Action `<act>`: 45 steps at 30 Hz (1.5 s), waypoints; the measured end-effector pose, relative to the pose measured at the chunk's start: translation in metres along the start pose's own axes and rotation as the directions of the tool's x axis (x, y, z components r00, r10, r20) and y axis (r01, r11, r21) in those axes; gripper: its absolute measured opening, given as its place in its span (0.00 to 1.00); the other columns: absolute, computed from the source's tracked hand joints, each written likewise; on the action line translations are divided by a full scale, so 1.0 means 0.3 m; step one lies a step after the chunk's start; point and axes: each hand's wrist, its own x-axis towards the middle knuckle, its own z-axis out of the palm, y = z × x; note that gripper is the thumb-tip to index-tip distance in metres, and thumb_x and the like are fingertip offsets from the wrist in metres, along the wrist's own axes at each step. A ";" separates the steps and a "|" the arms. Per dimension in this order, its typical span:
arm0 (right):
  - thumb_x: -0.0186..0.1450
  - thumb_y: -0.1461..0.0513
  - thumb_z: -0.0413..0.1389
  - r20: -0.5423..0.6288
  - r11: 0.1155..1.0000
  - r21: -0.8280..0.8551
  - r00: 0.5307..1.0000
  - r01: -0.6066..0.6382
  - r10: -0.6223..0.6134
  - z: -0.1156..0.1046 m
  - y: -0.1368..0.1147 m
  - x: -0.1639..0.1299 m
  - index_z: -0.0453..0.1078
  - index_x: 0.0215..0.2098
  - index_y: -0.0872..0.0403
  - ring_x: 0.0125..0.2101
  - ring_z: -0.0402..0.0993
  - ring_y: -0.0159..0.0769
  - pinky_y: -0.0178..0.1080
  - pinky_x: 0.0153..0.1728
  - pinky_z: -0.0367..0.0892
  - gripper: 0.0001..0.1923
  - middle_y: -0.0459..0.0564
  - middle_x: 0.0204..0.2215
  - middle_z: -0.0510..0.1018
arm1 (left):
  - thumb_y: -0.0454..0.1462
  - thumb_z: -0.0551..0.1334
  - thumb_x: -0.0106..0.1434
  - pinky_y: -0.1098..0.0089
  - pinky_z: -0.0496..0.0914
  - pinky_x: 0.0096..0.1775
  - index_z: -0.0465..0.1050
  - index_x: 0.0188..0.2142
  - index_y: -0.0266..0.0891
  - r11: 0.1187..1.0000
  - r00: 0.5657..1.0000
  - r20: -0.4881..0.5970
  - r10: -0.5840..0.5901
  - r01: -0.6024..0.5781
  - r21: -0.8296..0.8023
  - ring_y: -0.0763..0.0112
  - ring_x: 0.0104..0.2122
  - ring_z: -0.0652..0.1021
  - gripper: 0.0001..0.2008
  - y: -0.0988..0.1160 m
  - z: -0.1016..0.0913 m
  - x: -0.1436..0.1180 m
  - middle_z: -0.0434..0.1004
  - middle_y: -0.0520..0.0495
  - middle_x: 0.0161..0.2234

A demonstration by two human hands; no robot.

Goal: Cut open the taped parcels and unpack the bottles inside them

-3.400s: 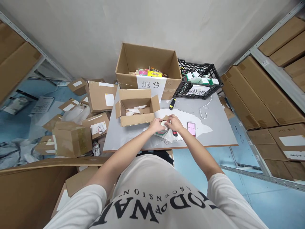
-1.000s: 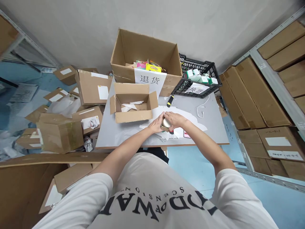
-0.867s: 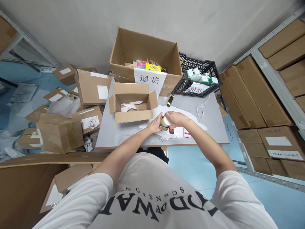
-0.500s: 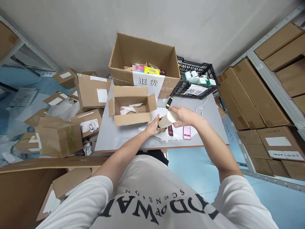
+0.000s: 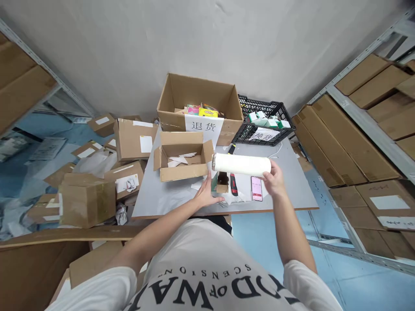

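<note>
My right hand (image 5: 274, 181) grips one end of a long white cylinder (image 5: 241, 164) and holds it level above the grey table (image 5: 292, 181). My left hand (image 5: 206, 194) rests on a small narrow cardboard box (image 5: 218, 183) that stands on the table near the front edge, its top open. White wrapping paper (image 5: 235, 198) lies under and around that box. A red and black cutter (image 5: 232, 185) and a phone with a pink screen (image 5: 256, 188) lie just right of the box.
An open shallow carton (image 5: 182, 156) sits behind my left hand. A big open carton with a white sign (image 5: 200, 103) and a black crate (image 5: 264, 121) stand at the back. Parcels (image 5: 87, 196) pile on the floor left; shelves of cartons (image 5: 350, 142) stand right.
My right hand has drawn the white cylinder up out of the small box and turned it level. My left hand stays on the box.
</note>
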 end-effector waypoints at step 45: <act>0.47 0.52 0.67 0.007 0.952 -0.305 1.000 -0.005 0.007 0.378 0.124 -0.215 0.63 0.56 0.51 0.52 0.66 0.48 0.51 0.51 0.66 0.41 0.57 0.54 0.67 | 0.47 0.61 0.61 0.64 0.72 0.44 0.56 0.62 0.50 0.431 0.986 0.040 -0.164 0.108 -0.896 0.60 0.51 0.73 0.31 0.216 -0.219 -0.067 0.61 0.43 0.61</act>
